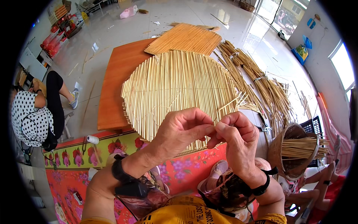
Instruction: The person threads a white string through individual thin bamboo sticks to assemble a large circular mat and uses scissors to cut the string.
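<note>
My left hand (182,125) and my right hand (236,136) meet in front of me, thumbs and fingertips pinched close together. Whatever sits between the fingertips is too small to make out. Beneath and beyond them lies a large round mat of pale straw stalks (175,74), its stalks laid side by side. A thin pale thread (169,105) loops across the mat beside my left hand. A few loose stalk pieces (228,105) stick up at the mat's right edge, near my right hand.
The mat rests on an orange-brown board (113,82), a second straw panel (186,37) behind. Stalk bundles (264,82), pliers-like tool (264,126) and a basket (278,151) are right. A white spool (93,140) stands on floral cloth (65,179). People sit left (31,115) and right (328,186).
</note>
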### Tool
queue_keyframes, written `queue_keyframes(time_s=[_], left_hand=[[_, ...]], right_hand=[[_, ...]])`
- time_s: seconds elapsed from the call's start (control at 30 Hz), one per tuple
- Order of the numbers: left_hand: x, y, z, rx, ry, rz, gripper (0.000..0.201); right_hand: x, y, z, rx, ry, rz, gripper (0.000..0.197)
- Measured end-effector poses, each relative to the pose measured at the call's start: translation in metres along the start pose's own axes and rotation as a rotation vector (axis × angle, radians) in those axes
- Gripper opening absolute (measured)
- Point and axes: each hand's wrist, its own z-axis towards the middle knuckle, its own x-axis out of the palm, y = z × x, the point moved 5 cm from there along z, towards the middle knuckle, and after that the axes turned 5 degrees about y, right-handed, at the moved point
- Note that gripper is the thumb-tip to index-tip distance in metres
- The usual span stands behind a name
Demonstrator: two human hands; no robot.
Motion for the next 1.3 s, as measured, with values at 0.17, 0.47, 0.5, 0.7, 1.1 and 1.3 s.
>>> queue_keyframes(time_s=[0.17,0.47,0.5,0.7,1.1,1.3], left_hand=[[0.0002,0.0,0.0005,0.003,0.001,0.002,0.011],[-0.0002,0.0002,-0.0006,-0.006,-0.002,0.059,0.011],[-0.0001,0.0006,-0.0005,0.0,-0.001,0.054,0.011],[0.0001,-0.0004,-0.0013,0.02,0.01,0.026,0.011],[-0.0016,-0.0041,-0.0021,0.043,0.004,0.098,0.009],[-0.0021,-0.0057,-0.0038,0.049,-0.023,0.148,0.009]], right_hand=[[-0.0006,-0.0008,0.0002,0.005,0.003,-0.001,0.01],[-0.001,-0.0011,0.0001,0.011,0.001,-0.003,0.01],[-0.001,-0.001,-0.0001,0.01,-0.002,-0.006,0.01],[-0.0008,-0.0035,0.0005,0.014,-0.009,-0.008,0.01],[0.0026,-0.0049,0.0016,-0.042,-0.058,-0.006,0.008],[0.0024,-0.0064,0.0016,-0.027,-0.014,0.018,0.006]])
